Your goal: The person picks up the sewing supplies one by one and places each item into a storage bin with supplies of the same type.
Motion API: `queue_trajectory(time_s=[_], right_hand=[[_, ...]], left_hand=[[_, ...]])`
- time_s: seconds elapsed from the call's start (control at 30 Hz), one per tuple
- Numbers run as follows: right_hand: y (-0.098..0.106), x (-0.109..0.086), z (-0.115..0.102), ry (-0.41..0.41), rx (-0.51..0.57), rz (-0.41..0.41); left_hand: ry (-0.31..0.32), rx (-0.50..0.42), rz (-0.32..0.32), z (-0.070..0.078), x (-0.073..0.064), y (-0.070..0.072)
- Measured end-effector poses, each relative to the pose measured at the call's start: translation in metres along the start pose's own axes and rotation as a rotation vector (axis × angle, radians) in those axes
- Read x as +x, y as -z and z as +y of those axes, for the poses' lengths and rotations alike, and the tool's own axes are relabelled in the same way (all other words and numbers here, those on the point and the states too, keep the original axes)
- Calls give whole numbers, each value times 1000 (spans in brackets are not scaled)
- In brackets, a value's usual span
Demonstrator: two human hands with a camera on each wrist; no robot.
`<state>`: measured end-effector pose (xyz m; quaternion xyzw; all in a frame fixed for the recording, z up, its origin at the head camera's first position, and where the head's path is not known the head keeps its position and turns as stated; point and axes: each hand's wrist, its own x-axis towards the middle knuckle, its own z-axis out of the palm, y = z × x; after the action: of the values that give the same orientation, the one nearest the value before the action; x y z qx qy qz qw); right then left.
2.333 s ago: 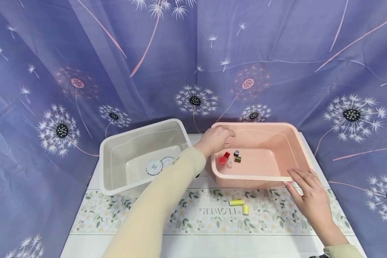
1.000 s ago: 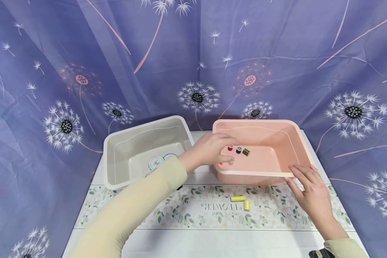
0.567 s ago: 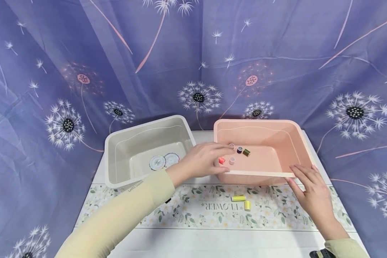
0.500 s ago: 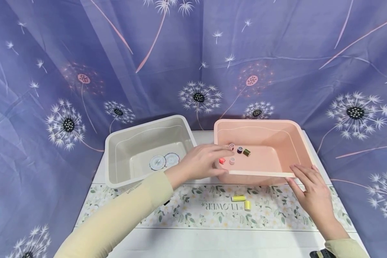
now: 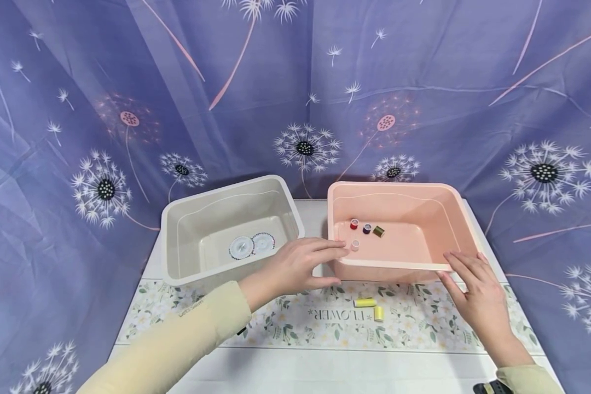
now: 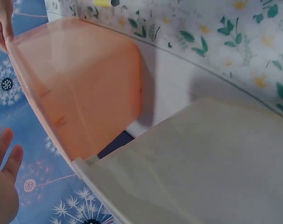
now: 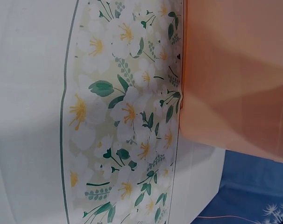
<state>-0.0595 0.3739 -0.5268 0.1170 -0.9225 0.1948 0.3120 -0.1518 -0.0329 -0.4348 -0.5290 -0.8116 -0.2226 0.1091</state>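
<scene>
My left hand is held loosely spread at the left end of the pink bin, its fingertips overlapping the rim in the head view; nothing is in it. In the left wrist view that left hand shows relaxed fingers over the bins. My right hand holds the bin's front rim near the right corner, thumb outside and fingers over the edge. Inside the bin, on its left side, lie thread spools: red, dark purple, olive green and pale pink.
A grey bin stands to the left with two pin wheels, one overlapping the other. Two yellow thread spools, one lying and one beside it, are on the floral mat. A purple curtain hangs behind.
My left hand has drawn back out of the pink bin, leftward and toward me. The spools inside have become more spread out; an orange-red one seen earlier is now hidden. The right hand stays.
</scene>
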Motion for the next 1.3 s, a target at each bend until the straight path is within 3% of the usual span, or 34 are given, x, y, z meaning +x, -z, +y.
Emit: queue_trajectory(time_s=[0.37, 0.77, 1.03, 1.3], right_hand=[[-9, 2, 0, 21, 33, 122], [-8, 4, -2, 25, 31, 119], [-4, 4, -3, 21, 14, 61], [-3, 4, -1, 12, 28, 61]], left_hand=[[-43, -7, 66, 6, -23, -21], [38, -49, -66, 12, -41, -63], [108, -52, -128, 12, -43, -95], [187, -41, -216, 11, -40, -114]])
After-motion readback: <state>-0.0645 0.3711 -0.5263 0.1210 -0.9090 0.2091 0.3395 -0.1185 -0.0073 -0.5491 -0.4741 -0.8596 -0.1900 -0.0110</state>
